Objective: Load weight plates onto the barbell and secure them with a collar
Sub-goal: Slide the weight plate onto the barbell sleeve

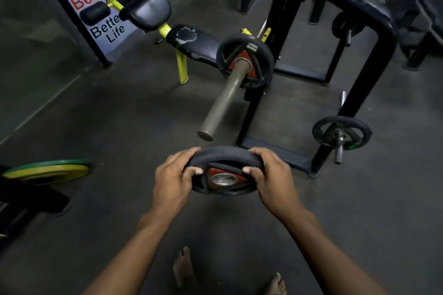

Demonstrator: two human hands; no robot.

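Two bare feet (183,268) are standing at the bottom edge of the view on the dark gym floor (119,127), and above them both forearms are reaching forward.

The black rack (374,19) is rising on the right, and a second small black plate (342,132) is sitting on one of its short storage pegs. Left of the rack, a worn black bench (191,42) on yellow legs is standing before a poster (96,14) reading "Bette… Life" in dark letters, with a red "Bette…" above it partly hidden by a yellow-framed pad. A green and yellow plate (48,171) is lying blurred at the left edge.

The barbell sleeve (224,100), grey bare metal, is running with its long axis from the rack toward the camera, its free end pointing down and left at the hands. One black rubber loaded plate (247,61) with a red triangular hub is already sitting far up the sleeve; writing on it is too small to read.

The held plate (221,171), black with the same red hub and steel-ringed bore, is tilted with its face turned up toward the camera, just short of the sleeve's end and apart from it. The left hand (173,181) is gripping its left rim, fingers over the top, thumb on the face. The right hand (271,178) is gripping the right rim likewise.
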